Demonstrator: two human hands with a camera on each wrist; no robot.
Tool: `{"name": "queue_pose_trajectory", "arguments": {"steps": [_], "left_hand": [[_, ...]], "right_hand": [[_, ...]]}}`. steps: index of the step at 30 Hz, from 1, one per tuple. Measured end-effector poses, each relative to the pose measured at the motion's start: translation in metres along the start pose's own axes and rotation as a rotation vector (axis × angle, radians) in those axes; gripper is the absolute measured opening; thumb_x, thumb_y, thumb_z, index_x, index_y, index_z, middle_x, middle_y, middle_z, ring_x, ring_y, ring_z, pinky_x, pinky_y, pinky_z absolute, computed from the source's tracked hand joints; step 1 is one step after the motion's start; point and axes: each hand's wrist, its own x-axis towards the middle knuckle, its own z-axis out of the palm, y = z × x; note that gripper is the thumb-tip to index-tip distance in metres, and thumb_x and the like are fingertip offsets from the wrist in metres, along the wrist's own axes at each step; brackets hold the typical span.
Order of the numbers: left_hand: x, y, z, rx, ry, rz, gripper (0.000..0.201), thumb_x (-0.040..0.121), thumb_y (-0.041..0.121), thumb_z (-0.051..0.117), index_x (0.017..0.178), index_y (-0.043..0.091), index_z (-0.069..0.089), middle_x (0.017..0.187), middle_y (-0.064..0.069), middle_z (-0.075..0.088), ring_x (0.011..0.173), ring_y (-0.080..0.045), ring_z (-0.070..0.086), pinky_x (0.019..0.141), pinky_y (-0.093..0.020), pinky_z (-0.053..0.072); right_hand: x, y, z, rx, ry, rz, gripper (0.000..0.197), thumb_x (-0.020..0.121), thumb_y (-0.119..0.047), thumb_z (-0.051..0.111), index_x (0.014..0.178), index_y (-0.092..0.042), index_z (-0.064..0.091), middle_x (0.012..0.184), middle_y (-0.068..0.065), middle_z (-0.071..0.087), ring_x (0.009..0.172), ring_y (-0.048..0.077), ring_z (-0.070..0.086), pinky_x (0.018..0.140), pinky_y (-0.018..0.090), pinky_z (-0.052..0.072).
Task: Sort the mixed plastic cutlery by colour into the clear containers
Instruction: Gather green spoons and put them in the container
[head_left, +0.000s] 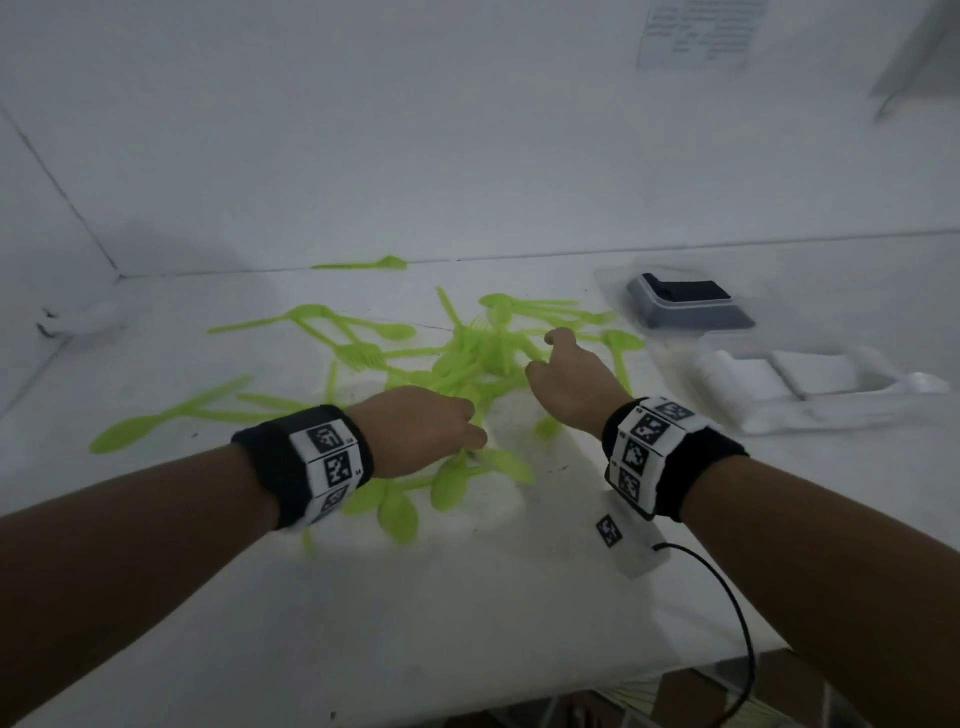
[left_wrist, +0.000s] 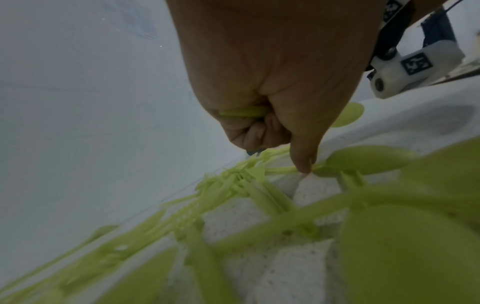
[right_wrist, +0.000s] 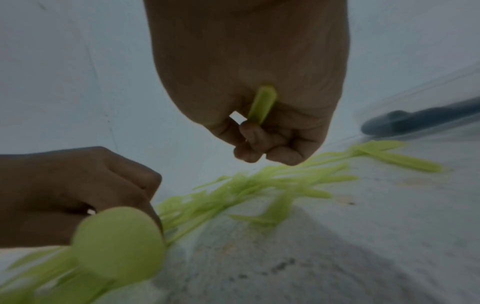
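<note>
Gathering step, late in the sort as judged: only green cutlery (head_left: 467, 358) lies loose on the white tabletop (head_left: 467, 597), in a tangled heap of spoons and forks with strays toward the wall. The left hand (head_left: 423, 428) works at the near edge of the heap, its fingers (left_wrist: 257, 133) curled round a green handle in the palm. The right hand (head_left: 571, 379) reaches into the heap's middle, fingers likewise gripping a green handle (right_wrist: 262, 105). Two clear containers stand at right: the far one (head_left: 691, 306) holds dark pieces, the near one (head_left: 789, 384) white. No container for green is in view. The next move probably calls for bunching handles parallel before lifting, since the thin, smooth, springy tines interlock.
</note>
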Motion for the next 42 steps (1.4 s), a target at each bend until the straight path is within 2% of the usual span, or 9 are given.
{"name": "queue_pose_trajectory", "arguments": {"steps": [5,13,18,21,24,30,33,37,42], "left_hand": [[0.001,0.001,-0.012,0.15,0.034,0.181,0.042,0.097,0.001,0.051,0.137,0.016,0.051,0.112,-0.011,0.051,0.072,-0.031,0.056,0.057,-0.039,0.037],[0.007,-0.014,-0.014,0.264,0.128,0.349,0.042,0.087,-0.002,0.065,0.124,0.015,0.057,0.099,-0.011,0.052,0.058,-0.028,0.052,0.05,-0.038,0.047],[0.016,-0.016,-0.017,0.385,0.311,0.449,0.054,0.069,-0.004,0.073,0.112,0.015,0.046,0.094,-0.01,0.05,0.05,-0.023,0.033,0.041,-0.031,0.036],[0.022,-0.011,-0.016,0.299,0.382,0.352,0.036,0.081,0.002,0.063,0.112,0.015,0.048,0.1,-0.007,0.054,0.053,-0.02,0.034,0.047,-0.031,0.028],[0.023,-0.002,-0.022,-0.027,0.411,0.179,0.005,0.094,0.014,0.047,0.092,0.015,0.043,0.076,-0.001,0.05,0.052,-0.022,0.036,0.048,-0.035,0.03],[0.016,-0.001,-0.029,-0.51,0.535,-0.261,0.015,0.098,0.025,0.037,0.09,0.032,0.026,0.067,-0.001,0.045,0.063,-0.021,0.043,0.058,-0.04,0.032],[0.02,-0.009,-0.025,-0.701,0.518,-0.407,0.013,0.102,0.03,0.031,0.09,0.031,0.027,0.082,-0.005,0.058,0.073,-0.024,0.055,0.065,-0.044,0.045],[0.024,-0.009,-0.022,-0.976,0.508,-0.55,0.007,0.106,0.02,0.037,0.1,0.017,0.037,0.108,-0.008,0.066,0.056,-0.019,0.045,0.055,-0.037,0.039],[0.041,-0.006,-0.022,-0.939,0.565,-0.588,0.016,0.103,0.028,0.049,0.091,0.021,0.041,0.071,-0.007,0.06,0.048,-0.012,0.037,0.052,-0.035,0.037]], "right_hand": [[0.0,0.021,-0.004,-0.202,0.021,-0.041,0.027,0.099,-0.029,0.043,0.087,-0.011,0.059,0.086,0.004,0.069,0.084,0.027,0.065,0.078,0.041,0.056],[0.0,0.04,-0.002,-0.237,0.098,-0.055,0.023,0.101,-0.028,0.044,0.112,-0.018,0.062,0.099,0.002,0.065,0.086,0.023,0.059,0.071,0.032,0.048],[0.005,0.044,-0.009,-0.233,0.146,-0.042,0.027,0.1,-0.028,0.047,0.123,-0.017,0.057,0.093,-0.002,0.058,0.086,0.022,0.057,0.07,0.031,0.044],[0.012,0.048,-0.014,-0.187,0.178,-0.026,0.025,0.1,-0.028,0.048,0.121,-0.018,0.052,0.087,-0.003,0.059,0.081,0.022,0.06,0.067,0.033,0.046],[0.025,0.052,-0.025,-0.195,0.158,0.012,0.029,0.1,-0.029,0.048,0.126,-0.017,0.052,0.104,0.002,0.063,0.09,0.022,0.059,0.073,0.033,0.045],[0.067,0.059,-0.038,-0.349,0.019,0.058,0.025,0.101,-0.017,0.042,0.117,-0.007,0.058,0.123,0.02,0.059,0.107,0.037,0.059,0.08,0.034,0.042],[0.083,0.061,-0.037,-0.357,-0.023,0.057,0.032,0.1,-0.018,0.041,0.128,-0.01,0.053,0.129,0.018,0.054,0.111,0.037,0.059,0.087,0.036,0.048],[0.093,0.065,-0.033,-0.408,-0.105,0.044,0.036,0.103,-0.02,0.041,0.137,-0.01,0.045,0.135,0.019,0.048,0.117,0.038,0.056,0.086,0.037,0.044],[0.102,0.076,-0.035,-0.434,-0.186,0.035,0.037,0.103,-0.021,0.042,0.138,-0.009,0.041,0.135,0.018,0.051,0.118,0.035,0.056,0.085,0.036,0.044]]}}
